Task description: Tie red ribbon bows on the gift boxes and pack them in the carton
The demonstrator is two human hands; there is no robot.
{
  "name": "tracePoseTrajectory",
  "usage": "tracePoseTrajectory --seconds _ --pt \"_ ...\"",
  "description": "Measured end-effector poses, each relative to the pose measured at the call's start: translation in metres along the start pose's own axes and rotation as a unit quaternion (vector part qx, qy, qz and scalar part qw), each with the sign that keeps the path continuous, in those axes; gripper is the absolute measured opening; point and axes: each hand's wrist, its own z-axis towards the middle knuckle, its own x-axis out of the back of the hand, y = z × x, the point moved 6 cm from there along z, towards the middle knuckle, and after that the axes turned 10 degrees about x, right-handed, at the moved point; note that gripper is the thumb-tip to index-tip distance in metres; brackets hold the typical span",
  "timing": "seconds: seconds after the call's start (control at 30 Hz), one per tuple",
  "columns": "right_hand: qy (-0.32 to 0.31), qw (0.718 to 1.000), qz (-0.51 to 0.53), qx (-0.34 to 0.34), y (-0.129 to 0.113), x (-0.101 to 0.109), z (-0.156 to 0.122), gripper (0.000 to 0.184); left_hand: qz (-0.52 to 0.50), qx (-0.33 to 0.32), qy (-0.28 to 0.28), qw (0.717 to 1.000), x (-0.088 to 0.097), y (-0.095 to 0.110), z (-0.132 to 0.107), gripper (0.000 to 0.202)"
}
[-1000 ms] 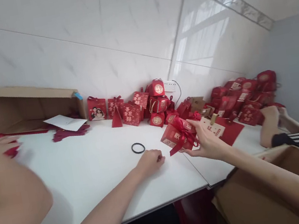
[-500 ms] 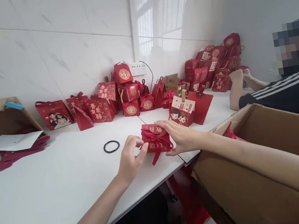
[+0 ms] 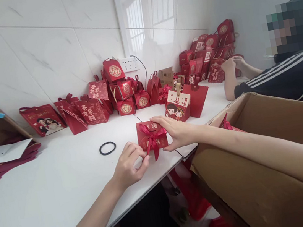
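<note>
- The red gift box (image 3: 159,140) stands on the white table (image 3: 65,190), near its front edge and a little right of the middle; a red ribbon (image 3: 151,137) is tied around it, with a bow on top.
- The left hand (image 3: 128,167) is at the near left corner of the box. Its fingers are curled, and thumb and forefinger are pinched together on the corner, where a ribbon tail hangs down.
- The right hand (image 3: 176,132) holds the box from the right side — the fingers lie almost straight over the top, and the thumb presses the near right side.
- A black hair band (image 3: 107,148) lies flat on the table, just left of the box and apart from it.
- Behind the box, a little further, stands a small box with a cartoon couple (image 3: 177,106).
- A pile of red boxes (image 3: 119,92) stands far along the tiled wall, under a wall socket (image 3: 128,64).
- An open cardboard carton (image 3: 266,172) is near on the right, under the right forearm.
- Far right, another person in a striped sleeve (image 3: 287,75) has the hands (image 3: 232,65) at a second red pile (image 3: 213,52).
- Far left lie a white sheet (image 3: 1,153) and flat red pieces (image 3: 6,165).
</note>
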Motion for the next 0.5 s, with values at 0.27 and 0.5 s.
tracePoseTrajectory --seconds 0.27,0.5 --pt "0.003 1.0 0.009 0.016 -0.001 0.001 0.0 0.089 -0.073 0.016 -0.052 0.996 0.002 -0.002 -0.002 0.012" --pt "-0.009 1.0 0.006 0.013 -0.006 0.001 0.001 0.089 -0.169 0.325 0.068 0.928 0.016 -0.051 0.027 0.013"
